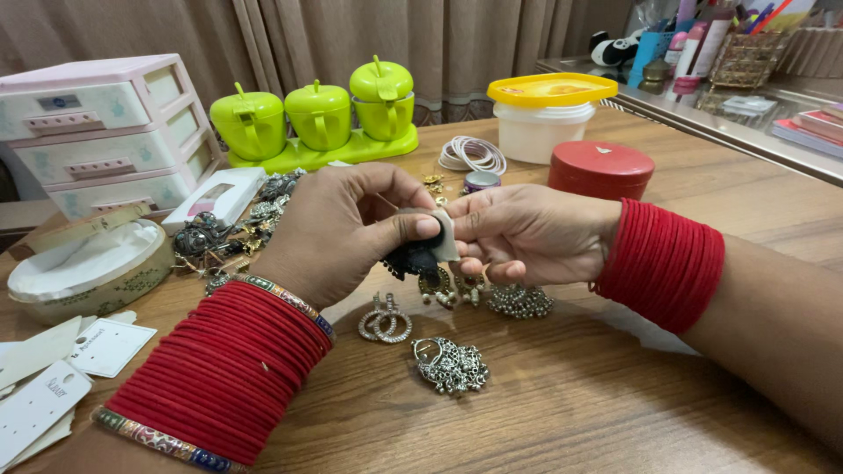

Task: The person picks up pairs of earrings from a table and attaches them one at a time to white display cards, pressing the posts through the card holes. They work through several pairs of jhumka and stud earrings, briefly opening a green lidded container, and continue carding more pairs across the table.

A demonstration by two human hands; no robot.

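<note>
Left hand (338, 230): fingers curled, thumb pressed down onto a small pale cloth pad (442, 233), pinching it against a dark earring (413, 259) held above the wooden table (562, 404). Right hand (527, 233): fingers curled, thumb and forefinger nipping the other edge of the same pad; the two hands meet at the pad. Small pearl-like drops hang below the dark earring. Both wrists carry stacked red bangles (663, 263), the left stack edged with multicoloured bands.

On the table directly under the hands: a silver hoop pair (385, 321), an ornate silver earring (450, 364) nearer the camera, and a beaded silver jhumka (520, 301) just under the right hand. A heap of dark metal jewellery (233, 230) lies to the left, beside an oval box lined with white cloth (88, 268). White earring cards (61, 369) at far left. Behind: pastel drawer unit (105, 132), three green apple-shaped jars on a tray (320, 118), thin white bangles (472, 154), yellow-lidded tub (549, 114), round red tin (601, 168).
</note>
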